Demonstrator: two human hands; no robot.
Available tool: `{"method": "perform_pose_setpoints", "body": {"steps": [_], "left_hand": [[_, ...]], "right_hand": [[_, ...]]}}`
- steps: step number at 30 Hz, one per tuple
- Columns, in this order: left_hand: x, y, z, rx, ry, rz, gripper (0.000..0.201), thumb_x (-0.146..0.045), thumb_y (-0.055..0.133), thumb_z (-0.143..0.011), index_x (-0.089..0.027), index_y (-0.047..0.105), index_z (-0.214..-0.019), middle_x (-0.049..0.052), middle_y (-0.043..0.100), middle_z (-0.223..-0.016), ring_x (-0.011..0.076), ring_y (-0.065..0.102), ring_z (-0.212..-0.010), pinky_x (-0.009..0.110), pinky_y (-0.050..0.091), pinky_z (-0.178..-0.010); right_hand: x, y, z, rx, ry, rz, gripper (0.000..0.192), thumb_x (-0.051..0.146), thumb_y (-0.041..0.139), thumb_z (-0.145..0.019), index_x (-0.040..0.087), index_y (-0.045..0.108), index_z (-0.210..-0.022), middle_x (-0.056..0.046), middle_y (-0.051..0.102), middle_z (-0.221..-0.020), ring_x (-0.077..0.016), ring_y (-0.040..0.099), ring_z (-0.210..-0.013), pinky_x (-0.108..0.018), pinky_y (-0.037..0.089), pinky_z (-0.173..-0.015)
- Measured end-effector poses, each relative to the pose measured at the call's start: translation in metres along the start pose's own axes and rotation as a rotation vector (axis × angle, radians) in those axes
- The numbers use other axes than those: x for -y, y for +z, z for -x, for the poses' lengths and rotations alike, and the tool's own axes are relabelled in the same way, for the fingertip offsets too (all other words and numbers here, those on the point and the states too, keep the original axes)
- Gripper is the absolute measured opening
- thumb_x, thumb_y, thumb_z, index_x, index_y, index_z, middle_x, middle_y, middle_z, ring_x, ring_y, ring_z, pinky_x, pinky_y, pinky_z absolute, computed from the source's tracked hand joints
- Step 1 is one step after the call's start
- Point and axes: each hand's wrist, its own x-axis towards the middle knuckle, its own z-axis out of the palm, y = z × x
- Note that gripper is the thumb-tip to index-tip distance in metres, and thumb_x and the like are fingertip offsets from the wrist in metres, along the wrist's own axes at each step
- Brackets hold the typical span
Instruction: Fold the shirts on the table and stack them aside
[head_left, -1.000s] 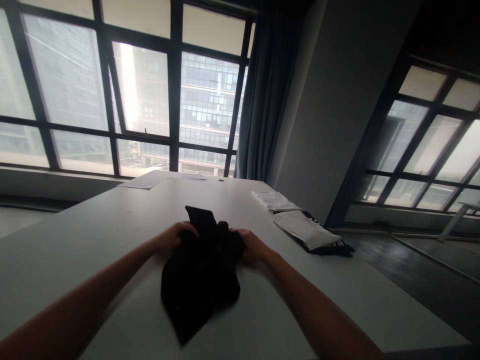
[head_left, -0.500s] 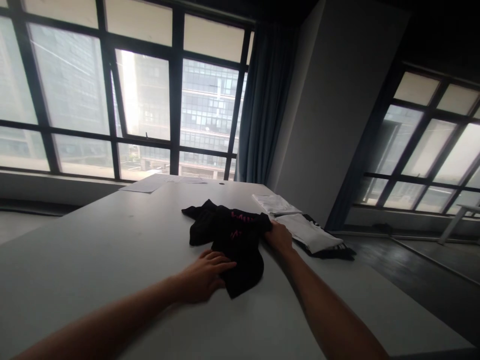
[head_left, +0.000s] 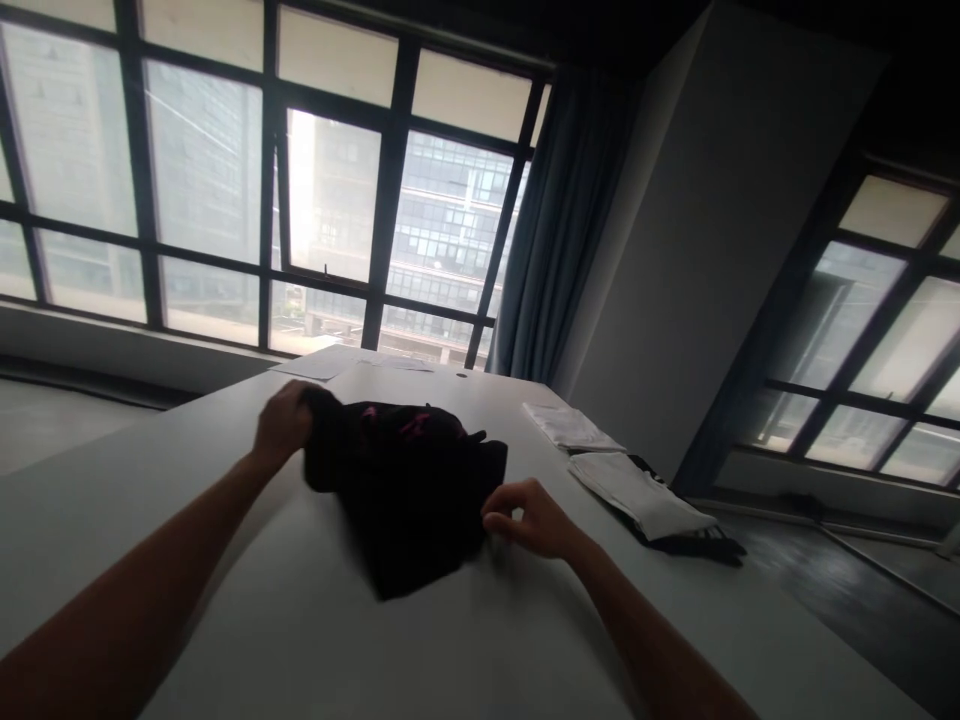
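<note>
A black T-shirt [head_left: 412,490] with pink lettering lies crumpled and partly lifted over the white table. At its left end, my left hand [head_left: 283,425] is closed around a bunch of the cloth. My right hand [head_left: 531,517] pinches with thumb and forefinger at the shirt's right edge, low over the tabletop. Blur softens the lower left edge of the shirt.
Folded white clothes [head_left: 637,495] lie on the right side of the white table [head_left: 300,620], with black cloth under the nearer one. Another white piece [head_left: 571,428] lies behind. Paper sheets [head_left: 319,365] rest at the far end, before windows and a blue curtain [head_left: 551,230].
My left hand has moved left and away from me, taking hold of the shirt's left end. My right hand has shifted to its lower right edge. The shirt is spread wider; the view has turned left.
</note>
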Motion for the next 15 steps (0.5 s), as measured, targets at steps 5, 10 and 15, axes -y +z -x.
{"method": "perform_pose_setpoints", "body": {"steps": [5, 10, 15], "left_hand": [[0.037, -0.026, -0.002, -0.225, -0.285, -0.101, 0.041, -0.014, 0.036, -0.086, -0.012, 0.06, -0.12, 0.01, 0.062, -0.126, 0.0291, 0.056, -0.115, 0.04, 0.042, -0.101], [-0.007, 0.03, 0.013, 0.417, -0.031, -0.135, 0.032, -0.033, 0.052, -0.095, -0.02, 0.059, -0.123, 0.008, 0.063, -0.123, 0.0255, 0.06, -0.11, 0.042, 0.049, -0.094], [-0.024, 0.074, 0.036, 0.666, 0.079, -0.144, 0.032, -0.034, 0.058, -0.093, -0.019, 0.058, -0.121, 0.008, 0.06, -0.124, 0.0218, 0.061, -0.104, 0.042, 0.054, -0.087]], "right_hand": [[-0.02, 0.018, -0.004, -0.212, 0.102, 0.04, 0.043, 0.042, 0.065, -0.083, 0.018, 0.064, -0.118, -0.01, 0.071, -0.101, -0.0223, 0.067, -0.089, -0.039, 0.052, -0.084], [-0.031, 0.048, -0.007, -0.126, 0.024, 0.2, 0.068, 0.022, 0.07, -0.075, 0.022, 0.048, -0.139, -0.013, 0.045, -0.146, -0.0289, 0.045, -0.131, -0.046, 0.039, -0.105], [-0.034, 0.036, -0.018, -0.159, 0.046, 0.367, 0.029, 0.007, 0.055, -0.076, 0.022, 0.069, -0.098, -0.007, 0.065, -0.12, -0.0237, 0.058, -0.111, -0.038, 0.041, -0.095]]}}
